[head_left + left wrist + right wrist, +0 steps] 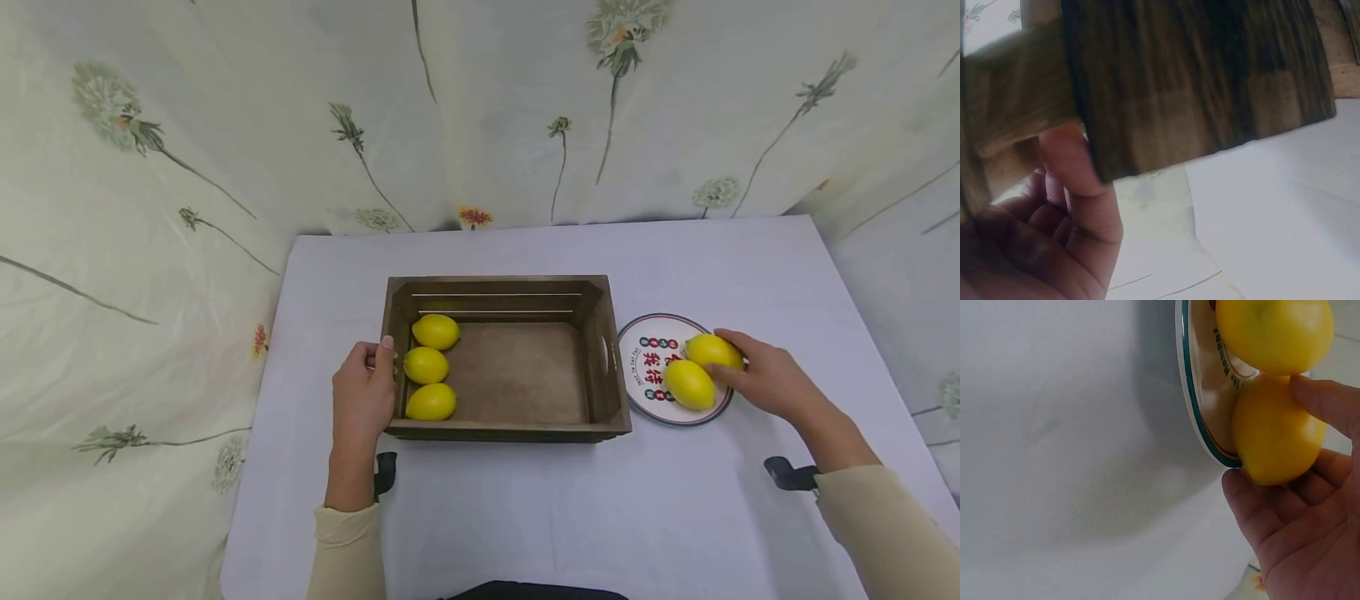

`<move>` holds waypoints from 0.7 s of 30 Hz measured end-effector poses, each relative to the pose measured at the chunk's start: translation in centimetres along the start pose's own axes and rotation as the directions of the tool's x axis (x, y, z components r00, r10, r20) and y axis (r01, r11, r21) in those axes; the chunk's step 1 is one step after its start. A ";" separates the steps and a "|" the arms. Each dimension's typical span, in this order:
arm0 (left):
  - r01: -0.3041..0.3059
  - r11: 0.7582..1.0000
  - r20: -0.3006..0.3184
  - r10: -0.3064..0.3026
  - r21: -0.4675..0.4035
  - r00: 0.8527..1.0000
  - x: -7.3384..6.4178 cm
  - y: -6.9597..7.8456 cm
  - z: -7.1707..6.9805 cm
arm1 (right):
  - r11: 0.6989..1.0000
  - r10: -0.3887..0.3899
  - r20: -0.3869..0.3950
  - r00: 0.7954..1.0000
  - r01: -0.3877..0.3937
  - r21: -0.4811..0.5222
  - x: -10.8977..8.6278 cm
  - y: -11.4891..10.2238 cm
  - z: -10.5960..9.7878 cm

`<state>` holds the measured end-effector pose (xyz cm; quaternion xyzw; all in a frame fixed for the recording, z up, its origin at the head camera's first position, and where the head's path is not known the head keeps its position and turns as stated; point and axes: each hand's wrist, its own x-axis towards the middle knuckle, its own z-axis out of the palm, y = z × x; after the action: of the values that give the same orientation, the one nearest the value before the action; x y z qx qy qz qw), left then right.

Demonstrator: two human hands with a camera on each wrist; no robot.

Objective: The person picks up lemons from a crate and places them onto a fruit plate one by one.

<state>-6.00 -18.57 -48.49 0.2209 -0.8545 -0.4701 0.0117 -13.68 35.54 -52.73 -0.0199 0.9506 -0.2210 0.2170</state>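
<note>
A brown wooden crate (pixel 517 375) sits on the white-covered table, with three yellow lemons (pixel 426 366) lined up along its left inner side. My left hand (pixel 363 396) grips the crate's left end wall, thumb at the rim; close up in the left wrist view, its fingers are curled at the slatted wood (pixel 1204 94). To the right of the crate, a round printed plate (pixel 634 371) bears two more lemons. My right hand (pixel 772 375) holds the farther lemon (pixel 716 352) between thumb and fingers, while the nearer lemon (pixel 689 385) lies against it on the plate.
The white tablecloth (pixel 480 508) runs around the crate and plate to the table's edges. A flower-patterned curtain (pixel 487 125) hangs behind and at the sides. Black wrist mounts (pixel 787 473) show beside both forearms. A dark object (pixel 532 592) juts in at the bottom edge.
</note>
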 end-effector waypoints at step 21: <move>0.021 1.000 0.008 -0.021 0.001 1.000 0.0 -0.1 0.1 | 1.000 -0.006 -0.021 1.000 0.007 0.008 -0.5 0.2 -0.4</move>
<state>-5.97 -18.55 -48.60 0.2281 -0.8524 -0.4705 0.0030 -13.36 35.94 -52.28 -0.0198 0.9519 -0.2256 0.2064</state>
